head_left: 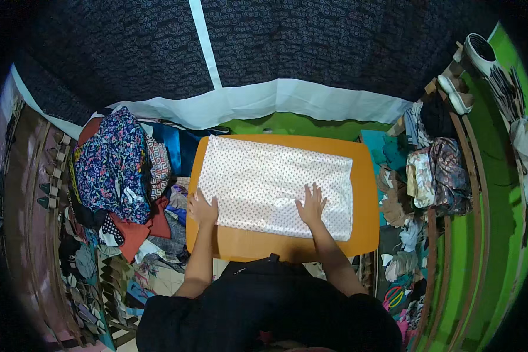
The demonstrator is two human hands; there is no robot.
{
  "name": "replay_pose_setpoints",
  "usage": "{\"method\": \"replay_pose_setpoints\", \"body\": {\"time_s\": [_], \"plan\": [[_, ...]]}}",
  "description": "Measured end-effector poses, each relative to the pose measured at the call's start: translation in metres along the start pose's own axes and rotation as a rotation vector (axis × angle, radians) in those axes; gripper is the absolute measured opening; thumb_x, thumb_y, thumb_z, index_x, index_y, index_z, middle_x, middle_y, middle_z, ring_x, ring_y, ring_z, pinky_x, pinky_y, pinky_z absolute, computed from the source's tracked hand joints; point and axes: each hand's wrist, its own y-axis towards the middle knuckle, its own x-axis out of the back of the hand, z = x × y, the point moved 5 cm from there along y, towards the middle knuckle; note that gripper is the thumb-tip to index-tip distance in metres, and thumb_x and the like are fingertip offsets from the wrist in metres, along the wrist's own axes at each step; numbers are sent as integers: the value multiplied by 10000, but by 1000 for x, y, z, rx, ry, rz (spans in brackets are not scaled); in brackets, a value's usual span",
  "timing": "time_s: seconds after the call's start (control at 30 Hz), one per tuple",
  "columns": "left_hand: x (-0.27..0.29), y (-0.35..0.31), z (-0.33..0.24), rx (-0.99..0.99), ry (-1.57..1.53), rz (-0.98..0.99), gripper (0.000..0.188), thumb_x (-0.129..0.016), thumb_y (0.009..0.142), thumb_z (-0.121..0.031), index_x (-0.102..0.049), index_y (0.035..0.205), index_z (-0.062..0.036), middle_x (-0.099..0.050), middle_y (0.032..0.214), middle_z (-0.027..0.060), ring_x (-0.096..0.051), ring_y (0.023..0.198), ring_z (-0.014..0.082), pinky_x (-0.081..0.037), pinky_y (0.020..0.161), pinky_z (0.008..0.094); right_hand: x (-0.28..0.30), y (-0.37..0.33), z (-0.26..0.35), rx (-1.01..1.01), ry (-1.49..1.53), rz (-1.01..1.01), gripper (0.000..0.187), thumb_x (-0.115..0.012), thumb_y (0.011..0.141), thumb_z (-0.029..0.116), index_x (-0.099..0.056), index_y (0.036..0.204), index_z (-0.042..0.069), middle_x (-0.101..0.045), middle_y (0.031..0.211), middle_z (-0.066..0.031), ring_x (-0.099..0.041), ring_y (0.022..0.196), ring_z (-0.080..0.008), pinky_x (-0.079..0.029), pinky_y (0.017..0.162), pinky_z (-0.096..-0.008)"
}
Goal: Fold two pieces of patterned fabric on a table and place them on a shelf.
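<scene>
A white cloth with small dark dots (pixel 276 182) lies folded into a flat rectangle on an orange table (pixel 366 193). My left hand (pixel 203 209) rests at the cloth's near left corner, fingers spread, partly over the table's left edge. Toward the right part of the cloth, my right hand (pixel 312 205) lies flat on it with the fingers apart. Neither hand grips anything. Faint creases show in the cloth, and its right end stops short of the table's right edge.
A heap of clothes (pixel 111 170), floral on top, stands left of the table. Folded fabrics (pixel 440 176) are stacked to the right. Shoes (pixel 456 94) sit on a wooden rack at the far right. A dark patterned curtain (pixel 311 47) hangs beyond the table.
</scene>
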Motion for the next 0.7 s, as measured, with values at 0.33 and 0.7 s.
{"method": "replay_pose_setpoints", "body": {"time_s": [0.33,0.7], "plan": [[-69,29,123,275,-493,768,541,-663,612,-384,-522,936,26,-590,847,155,-585,758,265,-465,636,343,-14,-41,111,365,54,47,711,-589,654,425,-332,1251,138,-211,1318,-149,-165,1209,-367,-102,939,-574],[-7,9,50,448,-1587,1018,365,-533,750,-151,-467,1062,28,-562,977,128,-570,856,205,-472,731,321,-37,-84,106,432,-135,332,1004,-677,446,550,-245,1292,228,-126,1360,-97,-34,1235,-401,-33,900,-656]]}}
